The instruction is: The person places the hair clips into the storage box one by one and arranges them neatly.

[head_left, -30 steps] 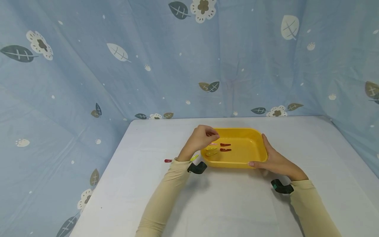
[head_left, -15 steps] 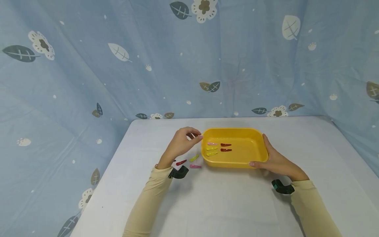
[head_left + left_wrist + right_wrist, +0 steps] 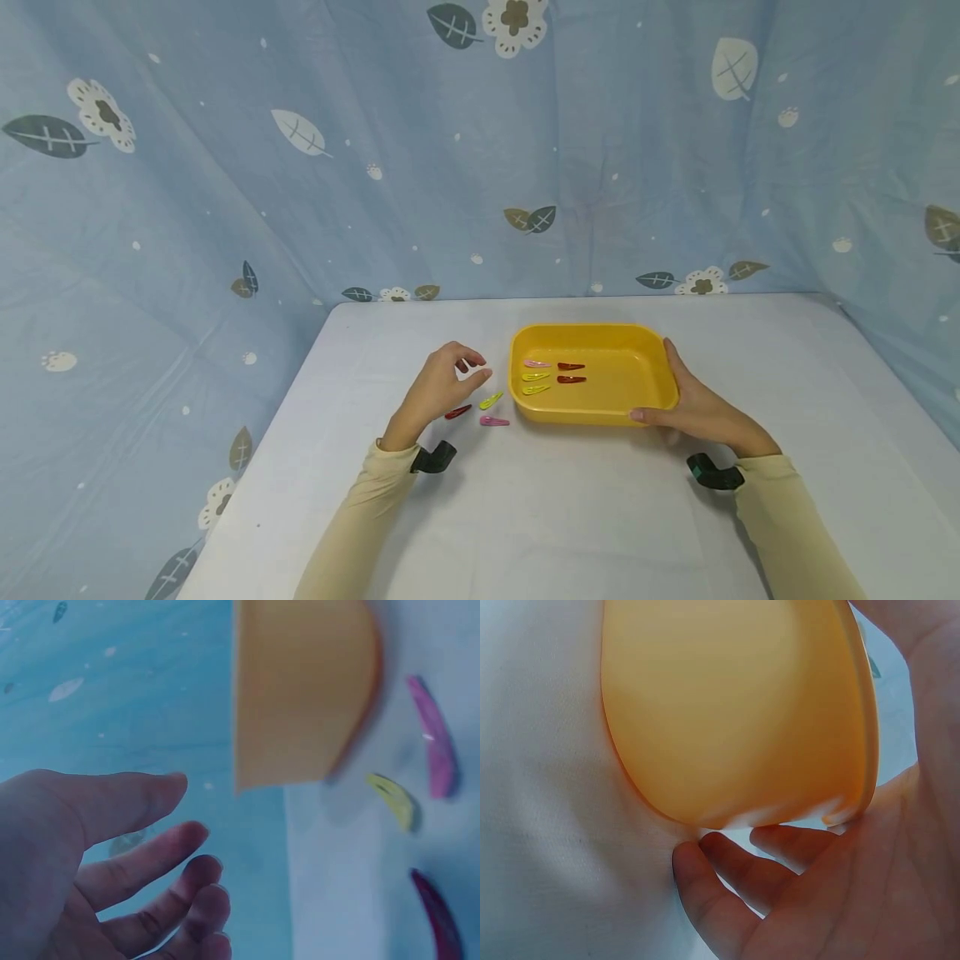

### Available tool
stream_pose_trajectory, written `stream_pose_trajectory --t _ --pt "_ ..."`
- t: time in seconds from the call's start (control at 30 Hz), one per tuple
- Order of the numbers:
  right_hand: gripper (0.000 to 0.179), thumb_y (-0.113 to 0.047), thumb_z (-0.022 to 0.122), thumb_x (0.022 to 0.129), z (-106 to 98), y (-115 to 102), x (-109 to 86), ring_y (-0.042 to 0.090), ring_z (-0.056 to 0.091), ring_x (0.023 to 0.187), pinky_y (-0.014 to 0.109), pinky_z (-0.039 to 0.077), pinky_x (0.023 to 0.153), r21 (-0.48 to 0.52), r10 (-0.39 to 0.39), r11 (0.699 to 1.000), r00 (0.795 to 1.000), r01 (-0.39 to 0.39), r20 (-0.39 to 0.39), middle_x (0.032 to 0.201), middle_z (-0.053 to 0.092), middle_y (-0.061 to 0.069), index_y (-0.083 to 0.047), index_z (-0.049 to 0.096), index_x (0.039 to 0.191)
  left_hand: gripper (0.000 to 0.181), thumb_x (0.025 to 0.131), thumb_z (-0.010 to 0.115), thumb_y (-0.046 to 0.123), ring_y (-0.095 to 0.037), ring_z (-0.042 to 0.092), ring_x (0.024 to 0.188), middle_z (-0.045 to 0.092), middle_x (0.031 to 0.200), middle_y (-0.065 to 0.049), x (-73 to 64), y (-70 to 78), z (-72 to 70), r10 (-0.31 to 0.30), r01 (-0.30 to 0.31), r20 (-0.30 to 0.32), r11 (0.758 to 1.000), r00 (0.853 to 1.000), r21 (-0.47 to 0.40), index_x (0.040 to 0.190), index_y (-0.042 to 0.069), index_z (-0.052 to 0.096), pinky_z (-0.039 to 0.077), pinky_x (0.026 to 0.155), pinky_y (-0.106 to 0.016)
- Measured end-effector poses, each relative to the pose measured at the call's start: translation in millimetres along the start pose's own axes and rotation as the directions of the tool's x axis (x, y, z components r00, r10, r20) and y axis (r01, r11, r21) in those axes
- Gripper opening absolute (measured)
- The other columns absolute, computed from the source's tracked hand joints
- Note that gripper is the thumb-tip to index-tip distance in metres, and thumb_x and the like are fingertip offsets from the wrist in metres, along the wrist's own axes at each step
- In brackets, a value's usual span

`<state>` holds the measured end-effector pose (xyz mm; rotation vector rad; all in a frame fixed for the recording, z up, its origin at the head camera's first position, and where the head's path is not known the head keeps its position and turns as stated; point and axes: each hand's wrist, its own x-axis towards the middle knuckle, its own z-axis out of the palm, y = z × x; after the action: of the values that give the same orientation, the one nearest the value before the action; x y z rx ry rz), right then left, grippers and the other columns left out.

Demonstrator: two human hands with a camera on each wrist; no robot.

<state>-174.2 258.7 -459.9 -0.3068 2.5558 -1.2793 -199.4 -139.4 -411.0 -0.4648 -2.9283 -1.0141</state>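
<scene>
Clips point(image 3: 536, 377) inside the yellow tray point(image 3: 618, 383), right of the left hand point(image 3: 438, 386) (empty, thumb and fingertips parted), number five; three visible loose clips point(image 3: 494, 421) remain near it on the bench point(image 3: 585, 517). The right hand point(image 3: 701, 408) grips the tray.

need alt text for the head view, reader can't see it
A person's right hand grips the right end of a yellow tray holding five snap hair clips, while the empty left hand hovers near a red clip, a yellow clip and a pink clip on a white table. Behind hangs blue cloth printed with leaves and flowers.
</scene>
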Motion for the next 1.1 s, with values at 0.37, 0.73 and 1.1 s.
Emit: stream_pose_trajectory --t 0.37,0.73,1.1 --pt "0.135 -0.044 0.081 0.086 0 1 0.4 0.046 0.038 0.141 0.077 0.028 0.112 0.011 0.015 1.000 1.000 -0.015 0.011 0.168 0.016 0.030 -0.015 -0.028 0.161 0.021 0.093 0.078 0.023 -0.024 0.061 0.096 0.069 0.108 -0.008 -6.1 -16.4 16.1 -0.084 0.082 0.047 0.996 0.995 0.039 0.106 0.007 0.077 0.053 0.080 -0.035" --pt "0.135 -0.045 0.081 0.086 -1 1 0.5 0.043 0.040 0.137 0.076 0.029 0.113 0.011 0.019 1.000 1.000 -0.019 0.010 0.167 0.018 0.029 -0.016 -0.028 0.161 0.019 0.088 0.082 0.025 -0.018 0.057 0.086 0.068 0.099 -0.005 -5.4 -28.6 27.5 -0.134 0.121 0.122 0.986 0.983 0.112 0.097 0.009 0.077 0.050 0.077 -0.034" --pt "0.135 -0.044 0.081 0.086 -1 0 -0.2 0.042 0.042 0.136 0.075 0.030 0.113 0.016 0.012 1.000 1.000 -0.013 0.012 0.166 0.021 0.028 -0.014 -0.028 0.161 0.020 0.086 0.084 0.025 -0.016 0.061 0.085 0.069 0.097 -0.004 -7.6 -29.4 30.8 -0.127 0.098 0.150 0.978 0.980 0.186 0.093 0.009 0.075 0.055 0.081 -0.036"
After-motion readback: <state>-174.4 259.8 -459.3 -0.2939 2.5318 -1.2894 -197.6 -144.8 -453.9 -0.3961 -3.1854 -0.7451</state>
